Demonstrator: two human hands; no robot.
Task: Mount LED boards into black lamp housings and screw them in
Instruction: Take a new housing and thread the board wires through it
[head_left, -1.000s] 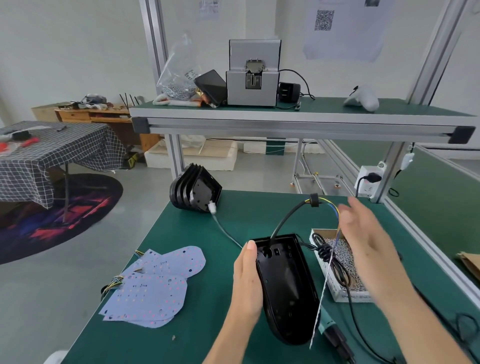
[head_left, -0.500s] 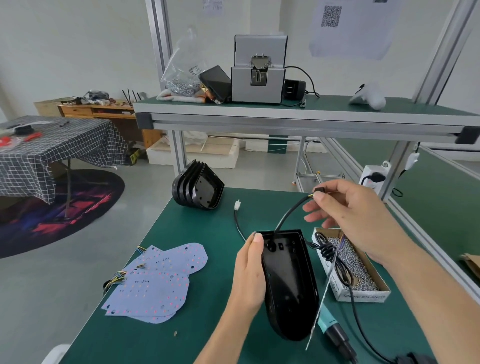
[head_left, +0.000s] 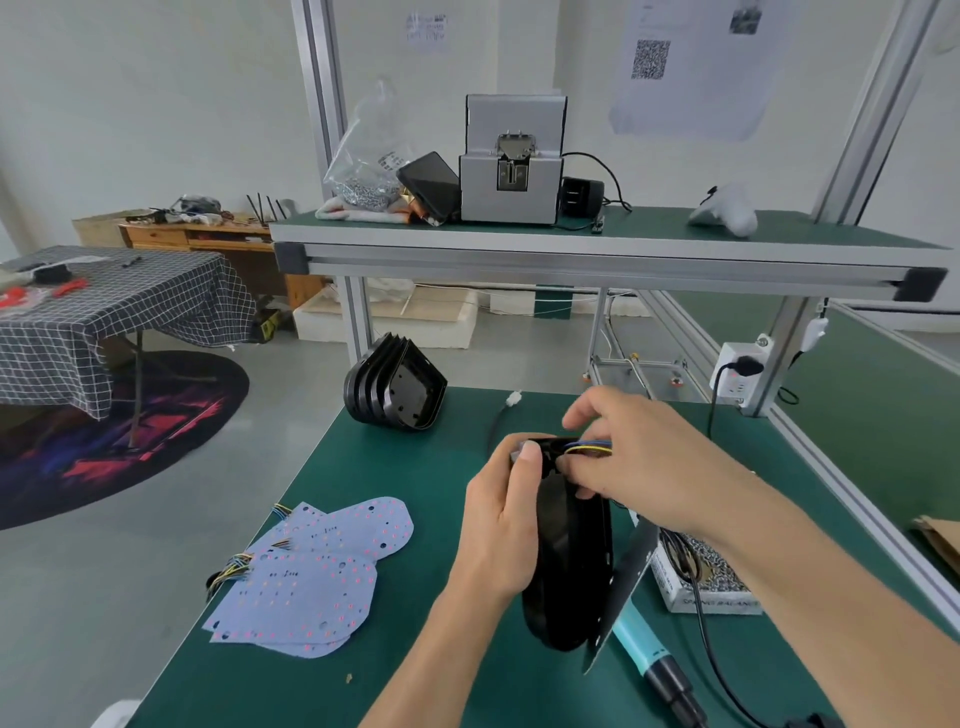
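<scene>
My left hand (head_left: 501, 525) grips a black lamp housing (head_left: 569, 561) by its left side, tilted up off the green table (head_left: 415, 691). My right hand (head_left: 631, 462) is at the housing's top end, its fingers pinching the coloured wires (head_left: 589, 446) there. An LED board (head_left: 621, 597) hangs edge-on along the housing's right side. A black cable with a white plug (head_left: 514, 399) trails from the housing's top. Several loose LED boards (head_left: 311, 577) lie in a pile at the left. A stack of black housings (head_left: 397, 384) stands at the table's far edge.
A cardboard box of screws (head_left: 711, 577) sits right of the housing. A teal-handled electric screwdriver (head_left: 654, 660) lies near the front with its black cord. A shelf (head_left: 597, 254) above carries a screw feeder, a bag and a phone. A power socket (head_left: 740, 371) hangs at right.
My right hand came down from holding the cable high and now pinches the wires at the housing's top. The left hand tilted the housing more upright; the board swung alongside it.
</scene>
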